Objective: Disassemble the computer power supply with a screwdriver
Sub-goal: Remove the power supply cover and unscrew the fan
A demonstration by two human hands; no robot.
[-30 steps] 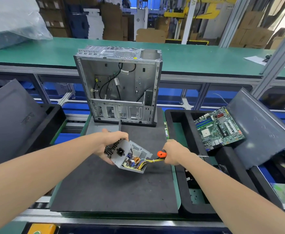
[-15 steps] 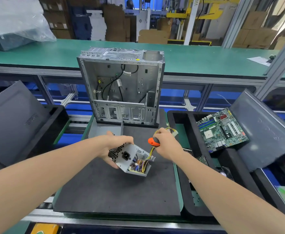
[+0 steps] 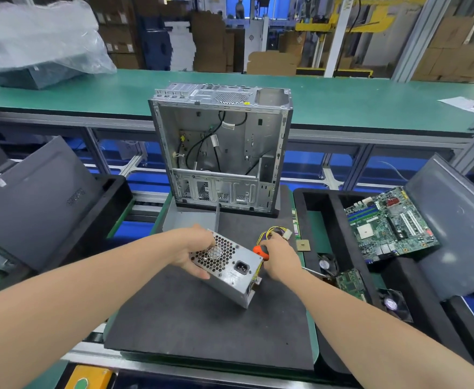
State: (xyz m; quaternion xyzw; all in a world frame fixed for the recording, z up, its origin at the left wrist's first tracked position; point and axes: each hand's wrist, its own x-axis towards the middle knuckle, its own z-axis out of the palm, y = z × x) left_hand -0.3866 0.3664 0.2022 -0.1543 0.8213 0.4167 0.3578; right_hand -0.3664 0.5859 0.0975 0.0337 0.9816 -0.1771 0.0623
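A grey metal power supply (image 3: 231, 272) with a honeycomb vent and a black socket hangs tilted just above the dark foam mat (image 3: 202, 327). My left hand (image 3: 195, 248) grips its left end. My right hand (image 3: 278, 255) is closed around an orange-handled screwdriver (image 3: 259, 251), whose thin shaft (image 3: 313, 272) pokes out toward the right. The same hand also touches the supply's yellow and black cable bundle (image 3: 275, 233), which loops up to a white connector. A loose grey cover plate (image 3: 191, 217) lies behind the supply.
An open, gutted computer case (image 3: 221, 147) stands upright at the mat's far edge. A black foam tray (image 3: 339, 220) on the right holds a green motherboard (image 3: 390, 223), small boards and fans. A dark side panel (image 3: 33, 200) leans in the left tray.
My left hand has turned the power supply, so its vented socket face now points up. My right hand, with the screwdriver, has stayed at the cables on the supply's right.
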